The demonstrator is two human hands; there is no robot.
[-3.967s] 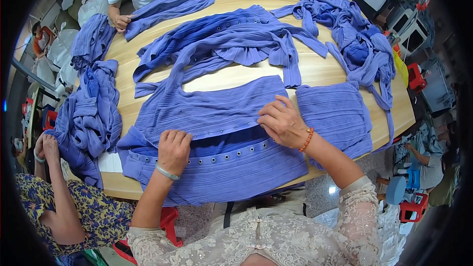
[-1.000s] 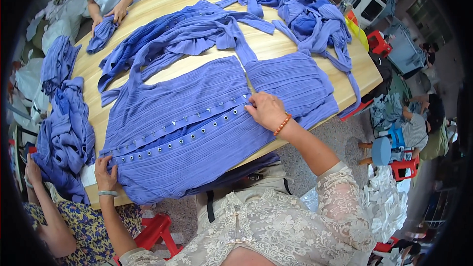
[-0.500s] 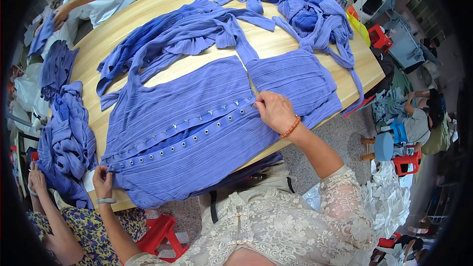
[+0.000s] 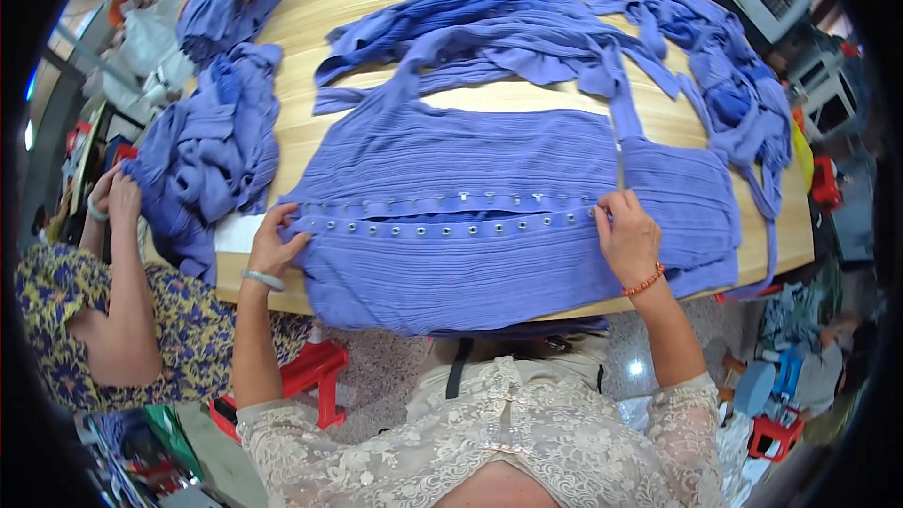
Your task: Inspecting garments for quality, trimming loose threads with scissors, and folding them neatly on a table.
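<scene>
A violet-blue ribbed garment (image 4: 451, 282) lies spread along the near side of the table, its front opening running left to right. Metal hooks line the far edge of that opening and round eyelets the near edge, with a narrow gap between the two. At its left end my left hand (image 4: 275, 249), a pale bangle on the wrist, grips the garment with thumb and fingers. My right hand (image 4: 628, 237), with a beaded bracelet, pinches the right end of the eyelet strip. Part of the garment's near side hangs over the table edge.
More violet-blue garments lie behind on the wooden table (image 4: 292, 132), in a left pile (image 4: 212, 146) and a right pile (image 4: 738, 85). A co-worker's hands (image 4: 118, 198) hold cloth at left; others reach in from the far side. A red stool (image 4: 324, 372) stands below.
My view has shifted, so the table sits further right and the opening runs level. Both hands remain at its ends. A far co-worker's hand now rests on the left pile.
</scene>
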